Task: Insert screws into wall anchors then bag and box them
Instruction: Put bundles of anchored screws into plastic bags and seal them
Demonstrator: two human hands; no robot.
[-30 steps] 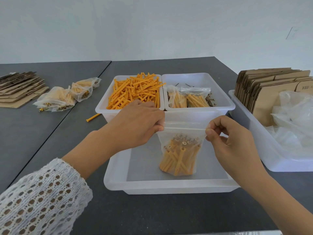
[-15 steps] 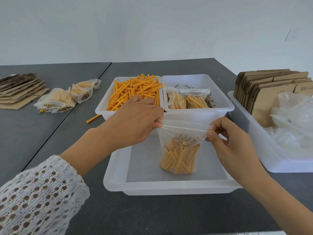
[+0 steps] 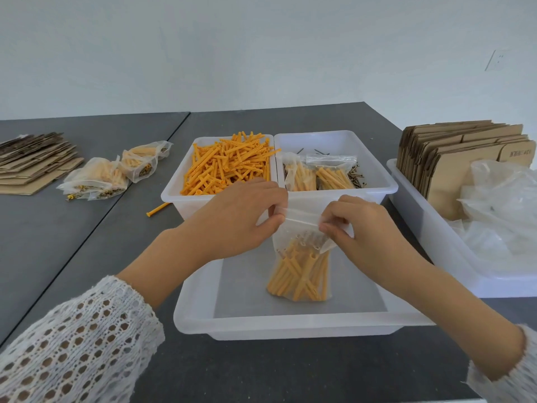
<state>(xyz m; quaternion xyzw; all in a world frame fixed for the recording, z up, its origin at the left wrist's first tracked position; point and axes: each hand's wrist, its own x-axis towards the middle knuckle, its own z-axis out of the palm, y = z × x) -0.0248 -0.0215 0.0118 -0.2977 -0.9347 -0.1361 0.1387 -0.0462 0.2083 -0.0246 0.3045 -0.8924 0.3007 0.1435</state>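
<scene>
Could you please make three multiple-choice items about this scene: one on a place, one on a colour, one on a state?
1. Where do the loose wall anchors lie?
A. left rear tub
B. on the cardboard
C. right tub

2. What colour are they?
A. blue
B. orange
C. green

3. What do the hands do?
A. rest flat on the table
B. both pinch the bag's top
C. fold a box

Key: 1 A, they fill the left rear tub. 2 B, plainly orange. 3 B, left hand and right hand pinch the bag at its strip.

packing workbench | bins of anchors (image 3: 229, 167) | flat cartons (image 3: 462, 158)
</scene>
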